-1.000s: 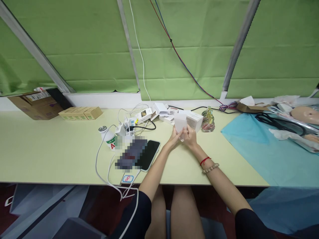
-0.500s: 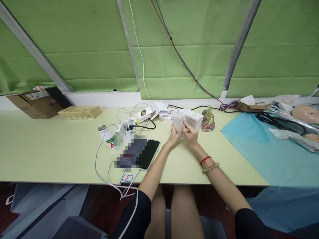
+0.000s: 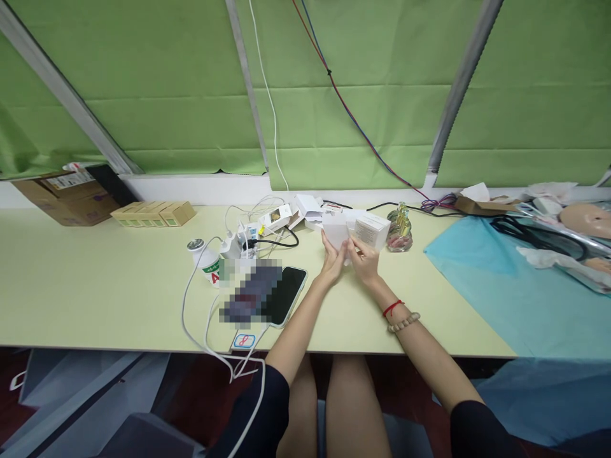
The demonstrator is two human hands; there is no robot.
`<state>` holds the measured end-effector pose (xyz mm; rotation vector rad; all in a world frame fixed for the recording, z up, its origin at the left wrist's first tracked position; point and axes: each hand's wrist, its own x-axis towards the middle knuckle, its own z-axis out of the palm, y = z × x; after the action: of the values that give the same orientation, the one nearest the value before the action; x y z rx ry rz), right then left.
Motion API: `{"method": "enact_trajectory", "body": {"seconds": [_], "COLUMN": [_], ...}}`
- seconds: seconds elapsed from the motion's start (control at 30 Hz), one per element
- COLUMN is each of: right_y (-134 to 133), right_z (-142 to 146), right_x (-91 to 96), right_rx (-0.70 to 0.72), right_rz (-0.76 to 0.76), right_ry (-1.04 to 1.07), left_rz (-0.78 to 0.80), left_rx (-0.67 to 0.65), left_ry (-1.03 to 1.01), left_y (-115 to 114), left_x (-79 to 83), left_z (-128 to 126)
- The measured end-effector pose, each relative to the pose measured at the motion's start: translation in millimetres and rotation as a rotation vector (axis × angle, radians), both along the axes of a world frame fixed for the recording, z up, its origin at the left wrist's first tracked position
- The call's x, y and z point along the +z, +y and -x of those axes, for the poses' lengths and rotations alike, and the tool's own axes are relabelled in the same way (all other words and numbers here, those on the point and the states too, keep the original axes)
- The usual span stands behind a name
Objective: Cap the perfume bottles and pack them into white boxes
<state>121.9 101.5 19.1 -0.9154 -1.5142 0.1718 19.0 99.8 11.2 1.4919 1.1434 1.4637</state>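
Observation:
A small white cardboard box (image 3: 335,229) is raised above the table between my hands. My left hand (image 3: 332,261) is closed around its lower left side. From the right, my right hand (image 3: 365,259) pinches at the box's near right edge, its fingertips close to those of my left hand. The part between the fingertips is too small to make out. Just behind my right hand is another white box (image 3: 372,229) with printed text. To its right stand several clear glass bottles (image 3: 400,232) with gold tops.
More white boxes (image 3: 309,208) lie behind my hands. A power strip with cables (image 3: 238,245), a white bottle (image 3: 205,261) and a phone (image 3: 286,296) are left of my arms. Yellow boxes (image 3: 153,215) sit far left. A blue sheet (image 3: 525,292) covers the table's right end.
The white box has tilted and shifted slightly left in my hands. My right hand's fingertips have moved a little lower along its edge. The things on the table have not moved.

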Motion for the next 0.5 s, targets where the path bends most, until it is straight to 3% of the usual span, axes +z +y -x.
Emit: {"method": "enact_trajectory", "body": {"seconds": [0.13,0.3,0.5], "right_y": [0.4,1.7,1.4], "right_z": [-0.5,-0.4,0.0], "right_x": [-0.1,-1.8,-0.6], "right_rx": [-0.045,-0.045,-0.079], "right_rz": [0.035,0.066,-0.021], "right_ry": [-0.024,-0.006,0.019], "left_rz": [-0.052,0.032,0.000], "left_rx": [0.124,0.035,-0.025], "left_ry": [0.042,0.091,0.010], "left_y": [1.0,1.0,-0.9], "left_x": [2.6,5.7,6.8], "left_z": [0.7,3.5,2.9]}}
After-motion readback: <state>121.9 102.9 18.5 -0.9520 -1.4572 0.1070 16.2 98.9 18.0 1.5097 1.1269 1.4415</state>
